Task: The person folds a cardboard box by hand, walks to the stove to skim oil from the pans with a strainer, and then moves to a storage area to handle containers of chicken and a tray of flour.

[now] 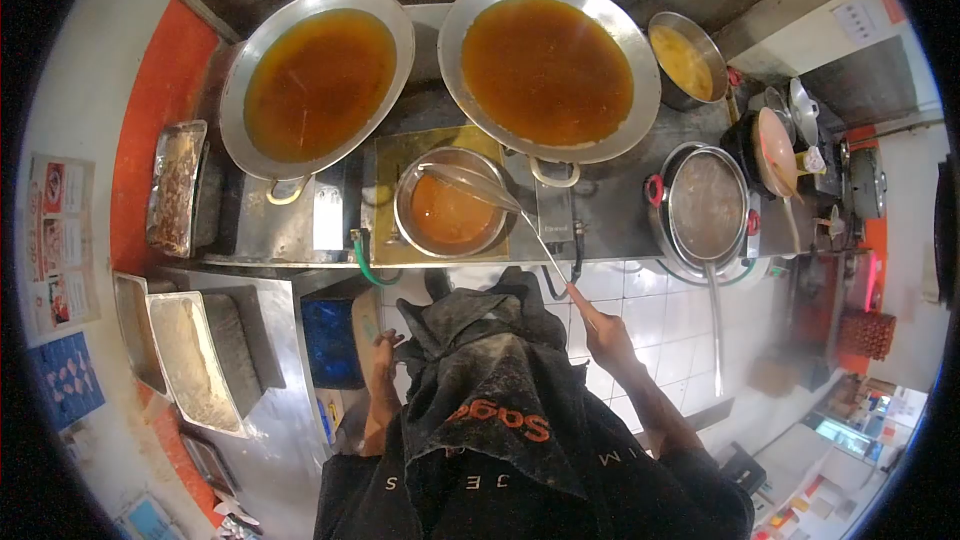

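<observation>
My right hand (603, 328) grips the end of a long metal ladle (480, 187) whose bowl rests over a small steel bowl of orange oil (450, 210) on the stove. My left hand (384, 355) hangs by the counter's edge, fingers loosely spread, holding nothing. Two big woks of brown oil stand behind: the left wok (318, 80) and the right wok (547, 65). A dark apron with orange lettering (497, 410) covers my front.
A strainer pan (706, 205) with a long handle sits on a pot at the right, a pot of yellow liquid (684, 60) behind it. Trays of crumbs (178, 185) and flour (190, 360) stand at the left. White tiled floor lies below.
</observation>
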`<state>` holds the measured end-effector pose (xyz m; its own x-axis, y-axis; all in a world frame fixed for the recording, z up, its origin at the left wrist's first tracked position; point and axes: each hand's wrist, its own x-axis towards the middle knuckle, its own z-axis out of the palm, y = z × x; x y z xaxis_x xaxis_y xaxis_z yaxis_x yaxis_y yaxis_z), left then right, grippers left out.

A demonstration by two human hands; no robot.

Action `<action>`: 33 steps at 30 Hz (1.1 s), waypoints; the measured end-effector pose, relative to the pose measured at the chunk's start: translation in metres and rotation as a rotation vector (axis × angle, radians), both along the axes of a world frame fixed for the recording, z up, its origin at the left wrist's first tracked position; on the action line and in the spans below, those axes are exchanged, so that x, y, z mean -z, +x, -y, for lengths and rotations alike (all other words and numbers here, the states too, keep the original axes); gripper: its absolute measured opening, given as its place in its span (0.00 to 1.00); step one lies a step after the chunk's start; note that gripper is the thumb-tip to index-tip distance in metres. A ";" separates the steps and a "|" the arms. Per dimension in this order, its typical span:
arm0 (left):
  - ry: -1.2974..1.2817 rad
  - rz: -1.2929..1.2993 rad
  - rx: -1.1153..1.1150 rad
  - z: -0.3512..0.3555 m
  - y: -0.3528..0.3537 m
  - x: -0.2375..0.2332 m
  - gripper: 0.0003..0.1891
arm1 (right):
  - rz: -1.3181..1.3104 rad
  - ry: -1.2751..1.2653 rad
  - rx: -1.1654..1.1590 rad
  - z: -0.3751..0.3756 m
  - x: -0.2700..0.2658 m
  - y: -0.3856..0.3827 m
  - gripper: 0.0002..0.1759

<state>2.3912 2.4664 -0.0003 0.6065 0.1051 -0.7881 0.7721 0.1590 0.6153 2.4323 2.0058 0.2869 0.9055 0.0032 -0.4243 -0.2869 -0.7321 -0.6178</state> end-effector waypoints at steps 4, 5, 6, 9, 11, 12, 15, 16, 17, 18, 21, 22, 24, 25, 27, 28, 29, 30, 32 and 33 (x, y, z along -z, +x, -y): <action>0.033 -0.115 -0.006 0.006 0.009 -0.012 0.26 | 0.033 0.064 -0.037 0.007 0.008 -0.005 0.31; 0.036 -0.113 -0.005 0.005 0.010 -0.012 0.26 | 0.035 0.066 -0.035 0.005 0.010 -0.005 0.31; 0.038 -0.107 -0.017 0.004 0.010 -0.011 0.26 | 0.114 0.121 -0.058 0.002 0.012 -0.007 0.30; 0.017 -0.069 -0.029 0.004 0.012 -0.011 0.25 | 0.125 0.309 -0.060 -0.001 0.026 -0.010 0.30; 0.001 -0.040 -0.029 0.005 0.013 -0.013 0.24 | 0.056 0.449 -0.040 0.000 0.023 -0.007 0.30; 0.010 -0.060 -0.066 0.008 0.015 -0.014 0.23 | -0.254 0.559 0.041 0.002 0.010 -0.002 0.31; 0.052 -0.084 -0.052 0.004 0.015 -0.013 0.23 | -0.647 0.735 0.156 0.000 -0.022 0.009 0.33; 0.084 -0.089 0.003 0.002 0.014 -0.013 0.23 | -0.727 0.808 0.193 0.000 -0.030 0.012 0.33; 0.083 -0.089 0.002 0.002 0.012 -0.013 0.23 | -0.726 0.806 0.192 0.001 -0.036 0.014 0.33; 0.060 -0.100 -0.005 0.000 0.010 -0.014 0.24 | -0.739 0.894 0.190 0.003 -0.042 0.015 0.34; 0.008 -0.102 -0.037 -0.004 0.002 -0.007 0.25 | -0.668 1.006 0.131 0.011 -0.032 0.010 0.36; -0.022 -0.094 -0.062 -0.004 0.000 -0.004 0.25 | -0.585 1.025 0.076 0.014 -0.028 0.009 0.37; 0.073 -0.145 -0.030 0.009 0.010 -0.027 0.25 | -0.504 0.990 0.097 0.019 -0.045 0.024 0.37; 0.169 -0.198 0.003 0.014 0.013 -0.038 0.25 | -0.425 0.955 0.121 0.022 -0.051 0.032 0.38; 0.146 -0.185 0.025 0.011 0.011 -0.030 0.24 | -0.271 1.096 0.334 0.028 -0.052 0.053 0.36; 0.124 -0.171 0.049 0.010 0.011 -0.026 0.24 | -0.227 1.078 0.346 0.032 -0.068 0.071 0.36; 0.122 -0.168 0.053 0.012 0.013 -0.028 0.24 | -0.111 0.881 0.342 0.038 -0.073 0.085 0.35; 0.095 -0.169 0.045 0.013 0.014 -0.031 0.23 | -0.035 0.808 0.352 0.043 -0.082 0.100 0.34; 0.068 -0.169 0.037 0.013 0.017 -0.031 0.23 | 0.210 0.525 0.384 0.065 -0.064 0.127 0.33; 0.092 -0.135 0.066 0.013 0.017 -0.026 0.23 | 0.245 0.388 0.388 0.088 -0.049 0.142 0.33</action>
<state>2.4077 2.4538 0.0258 0.5039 0.1441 -0.8517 0.8555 0.0526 0.5151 2.5739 1.9183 0.3358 0.9429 -0.2343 -0.2367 -0.3032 -0.3100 -0.9011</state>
